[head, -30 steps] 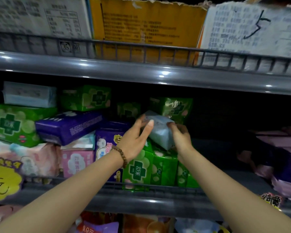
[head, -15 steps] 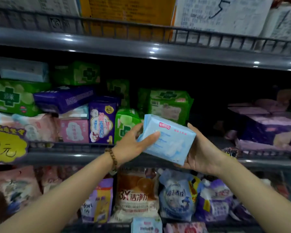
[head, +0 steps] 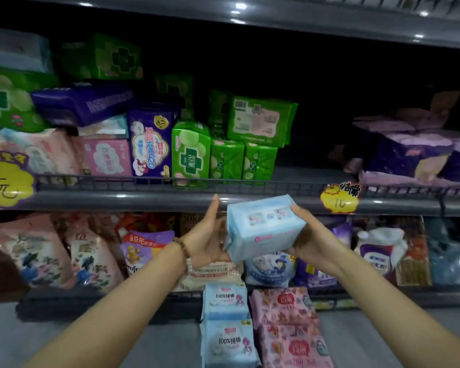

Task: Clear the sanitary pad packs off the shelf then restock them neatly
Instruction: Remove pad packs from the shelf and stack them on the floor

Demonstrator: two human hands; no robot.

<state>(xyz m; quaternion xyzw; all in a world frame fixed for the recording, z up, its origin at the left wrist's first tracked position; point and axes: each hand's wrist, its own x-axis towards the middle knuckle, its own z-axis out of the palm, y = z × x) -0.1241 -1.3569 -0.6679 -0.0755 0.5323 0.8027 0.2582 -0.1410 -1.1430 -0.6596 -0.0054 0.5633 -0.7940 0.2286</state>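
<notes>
A light blue pad pack (head: 263,227) is held in front of the grey shelf rail (head: 144,201), below the shelf. My right hand (head: 307,239) grips its right end, fingers curled over the top. My left hand (head: 206,236) lies flat against its left end with straight fingers and the thumb up. On the shelf stand green packs (head: 225,159), a purple pack (head: 150,144), pink packs (head: 101,158) and a stack of purple packs (head: 420,152) at the right. Two light blue packs (head: 226,325) and two pink packs (head: 287,328) lie on the floor below.
A dark gap (head: 314,144) on the shelf separates the green packs from the purple stack. Yellow price tags (head: 339,199) hang on the rail. The lower shelf (head: 91,256) holds detergent bags. Grey floor (head: 383,341) lies to either side of the set-down packs.
Both hands have pulled the blue pack off the shelf and lowered it in front of the rail. The view has tilted down, bringing the packs on the floor into sight.
</notes>
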